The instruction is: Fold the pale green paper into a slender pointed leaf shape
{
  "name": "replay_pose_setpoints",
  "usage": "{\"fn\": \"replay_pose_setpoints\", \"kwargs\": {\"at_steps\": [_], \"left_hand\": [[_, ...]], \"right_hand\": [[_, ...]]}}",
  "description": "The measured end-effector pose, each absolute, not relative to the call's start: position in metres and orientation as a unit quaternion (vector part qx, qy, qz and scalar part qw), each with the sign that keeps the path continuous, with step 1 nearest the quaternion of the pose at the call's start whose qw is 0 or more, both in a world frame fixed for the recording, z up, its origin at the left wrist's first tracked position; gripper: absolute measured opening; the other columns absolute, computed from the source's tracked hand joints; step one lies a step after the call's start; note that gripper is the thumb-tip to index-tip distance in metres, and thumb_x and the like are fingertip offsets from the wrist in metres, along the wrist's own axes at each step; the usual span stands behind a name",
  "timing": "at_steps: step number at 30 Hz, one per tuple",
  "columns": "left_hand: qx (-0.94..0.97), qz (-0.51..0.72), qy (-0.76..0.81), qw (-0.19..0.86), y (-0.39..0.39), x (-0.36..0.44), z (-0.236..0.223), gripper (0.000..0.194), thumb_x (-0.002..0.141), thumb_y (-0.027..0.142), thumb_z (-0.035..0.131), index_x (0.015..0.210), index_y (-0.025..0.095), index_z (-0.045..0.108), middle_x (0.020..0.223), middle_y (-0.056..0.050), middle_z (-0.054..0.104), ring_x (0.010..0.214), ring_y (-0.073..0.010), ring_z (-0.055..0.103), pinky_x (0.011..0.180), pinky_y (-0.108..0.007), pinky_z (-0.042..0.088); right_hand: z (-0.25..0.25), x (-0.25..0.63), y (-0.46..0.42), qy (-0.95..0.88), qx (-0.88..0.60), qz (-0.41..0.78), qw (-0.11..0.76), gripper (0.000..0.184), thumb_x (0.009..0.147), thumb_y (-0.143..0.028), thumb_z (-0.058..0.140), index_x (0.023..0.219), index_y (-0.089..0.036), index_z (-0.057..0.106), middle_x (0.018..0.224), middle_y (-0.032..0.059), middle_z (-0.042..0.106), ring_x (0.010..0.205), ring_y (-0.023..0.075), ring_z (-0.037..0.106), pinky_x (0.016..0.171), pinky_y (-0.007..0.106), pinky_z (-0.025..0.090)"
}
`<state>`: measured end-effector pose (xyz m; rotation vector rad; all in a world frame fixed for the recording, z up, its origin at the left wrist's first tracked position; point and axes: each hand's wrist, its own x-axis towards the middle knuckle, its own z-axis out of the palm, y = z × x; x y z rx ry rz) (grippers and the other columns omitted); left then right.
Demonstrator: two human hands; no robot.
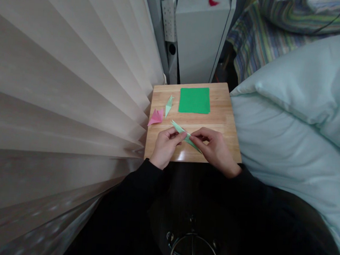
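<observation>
A long, narrow folded piece of light green paper (177, 127) slants above the front of the small wooden table (216, 125). My left hand (166, 146) pinches its middle, thumb on top. From the other side my right hand (215, 148) is closed on the same paper, thumb and fingertips along its lower right part. Fingers cover some of the folds. Beyond my left hand lie a folded pink paper piece (156, 117) and another light green folded piece (168, 106). A stack of green square paper sheets (194, 100) rests near the table's far edge.
Pale pleated curtains (103, 80) hang close along the table's left side. A bed with a light blue quilt (289, 124) borders the right. Behind the table stands a white cabinet (197, 44), with a white power strip (168, 20) beside it. A round metal chair base (192, 245) shows below.
</observation>
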<state>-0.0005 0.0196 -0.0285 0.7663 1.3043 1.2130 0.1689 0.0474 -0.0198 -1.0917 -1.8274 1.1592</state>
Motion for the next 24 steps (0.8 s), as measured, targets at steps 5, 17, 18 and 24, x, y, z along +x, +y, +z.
{"fn": "replay_pose_setpoints", "kwargs": {"at_steps": [5, 17, 18, 24], "left_hand": [[0.278, 0.536, 0.524, 0.600, 0.016, 0.008, -0.022, 0.034, 0.073, 0.040, 0.089, 0.092, 0.017, 0.074, 0.087, -0.001, 0.068, 0.077, -0.0099, 0.061, 0.072, -0.023, 0.050], [0.254, 0.591, 0.475, 0.601, 0.019, 0.006, -0.019, 0.030, 0.073, 0.027, 0.087, 0.098, 0.018, 0.073, 0.096, -0.002, 0.073, 0.090, -0.0120, 0.068, 0.087, -0.026, 0.054], [0.257, 0.591, 0.475, 0.600, 0.020, 0.006, -0.019, 0.030, 0.073, 0.027, 0.087, 0.098, 0.018, 0.073, 0.098, -0.002, 0.073, 0.091, -0.0123, 0.068, 0.089, -0.027, 0.054], [0.278, 0.570, 0.479, 0.606, 0.019, 0.006, -0.023, 0.031, 0.076, 0.034, 0.087, 0.098, 0.018, 0.074, 0.096, -0.004, 0.075, 0.091, -0.0149, 0.071, 0.094, -0.033, 0.057]], "right_hand": [[-0.023, 0.171, 0.045, -0.795, -0.412, 0.271, 0.353, 0.024, 0.099, -0.025, 0.056, 0.080, -0.021, 0.070, 0.082, 0.0084, 0.069, 0.080, 0.0228, 0.062, 0.075, 0.039, 0.048], [-0.031, 0.165, 0.051, -0.545, -0.437, 0.604, 0.384, 0.026, 0.082, -0.041, 0.078, 0.093, -0.018, 0.072, 0.085, 0.0062, 0.074, 0.074, 0.0193, 0.069, 0.072, 0.036, 0.055], [-0.033, 0.164, 0.051, -0.529, -0.434, 0.620, 0.383, 0.028, 0.079, -0.042, 0.081, 0.089, -0.018, 0.072, 0.080, 0.0049, 0.074, 0.071, 0.0185, 0.068, 0.069, 0.035, 0.055], [-0.036, 0.164, 0.051, -0.463, -0.465, 0.641, 0.398, 0.032, 0.070, -0.045, 0.086, 0.082, -0.019, 0.070, 0.074, 0.0030, 0.073, 0.069, 0.0179, 0.069, 0.070, 0.036, 0.058]]}}
